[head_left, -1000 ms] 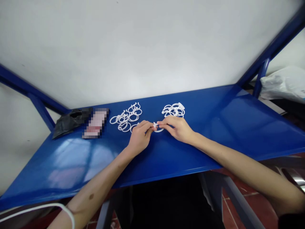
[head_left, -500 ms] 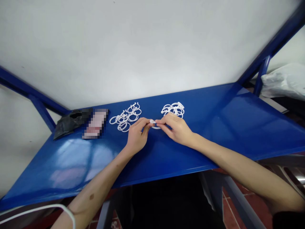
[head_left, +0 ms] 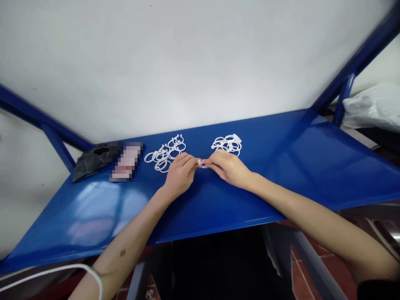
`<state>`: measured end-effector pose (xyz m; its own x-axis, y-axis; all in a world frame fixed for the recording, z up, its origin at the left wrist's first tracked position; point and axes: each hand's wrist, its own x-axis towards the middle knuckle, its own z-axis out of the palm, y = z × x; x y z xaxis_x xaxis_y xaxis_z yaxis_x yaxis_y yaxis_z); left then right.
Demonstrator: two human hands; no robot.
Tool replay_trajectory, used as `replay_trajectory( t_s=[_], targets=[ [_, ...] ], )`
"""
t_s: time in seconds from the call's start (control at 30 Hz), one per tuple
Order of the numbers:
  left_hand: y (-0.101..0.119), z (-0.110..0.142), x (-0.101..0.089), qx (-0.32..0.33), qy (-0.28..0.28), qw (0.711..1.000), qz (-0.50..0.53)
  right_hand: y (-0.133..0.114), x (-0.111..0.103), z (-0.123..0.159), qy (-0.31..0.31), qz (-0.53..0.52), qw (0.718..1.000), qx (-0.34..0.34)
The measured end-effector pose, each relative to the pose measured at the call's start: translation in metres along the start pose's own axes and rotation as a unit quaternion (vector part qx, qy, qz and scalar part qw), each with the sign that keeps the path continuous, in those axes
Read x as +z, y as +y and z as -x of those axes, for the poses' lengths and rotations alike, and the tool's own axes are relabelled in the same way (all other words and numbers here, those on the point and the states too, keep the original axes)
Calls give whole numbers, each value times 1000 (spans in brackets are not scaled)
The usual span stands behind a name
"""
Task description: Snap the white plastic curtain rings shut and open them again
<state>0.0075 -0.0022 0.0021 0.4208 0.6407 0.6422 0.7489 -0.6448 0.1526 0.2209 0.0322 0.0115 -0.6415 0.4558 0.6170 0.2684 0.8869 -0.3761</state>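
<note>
Between my two hands is a white plastic ring (head_left: pixel 204 166), mostly covered by the fingers. My left hand (head_left: pixel 181 174) is closed, pinching its left side with thumb and fingertips. From the other side my right hand (head_left: pixel 230 168) pinches the same ring, its fingertips almost meeting the left ones. Several white open rings with small knobbed ends (head_left: pixel 162 158) lie loosely piled behind and left of my left hand. A tighter heap of white rings (head_left: pixel 227 143) sits just beyond my right hand; their ends look joined, though the detail is small.
The blue tabletop (head_left: pixel 296 166) backs onto a pale wall (head_left: pixel 200 62). At its left lie a black plastic bag (head_left: pixel 93 160) and a pixelated flat pinkish object (head_left: pixel 126 162). A white cable (head_left: pixel 62 268) crosses the lower left. Blue frame bars (head_left: pixel 343 98) rise on both sides.
My fingertips have drawn closer together over the ring, and the left fingers have curled further round it. Both ring piles lie as before.
</note>
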Motion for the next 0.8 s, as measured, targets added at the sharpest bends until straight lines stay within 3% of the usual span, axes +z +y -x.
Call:
replay_trajectory(
  t_s=[0.3,0.47,0.7,0.8],
  targets=[
    [-43,10,17,-194,-121,964,-134,53,-38,-2,117,121,980,104],
    [-50,13,19,-184,-94,970,-128,67,-42,3,92,123,981,118],
    [-46,10,14,-150,-55,980,-116,64,-38,6,22,135,981,140],
    [-44,9,12,-145,-44,982,-114,62,-39,6,27,139,979,146]
  ],
)
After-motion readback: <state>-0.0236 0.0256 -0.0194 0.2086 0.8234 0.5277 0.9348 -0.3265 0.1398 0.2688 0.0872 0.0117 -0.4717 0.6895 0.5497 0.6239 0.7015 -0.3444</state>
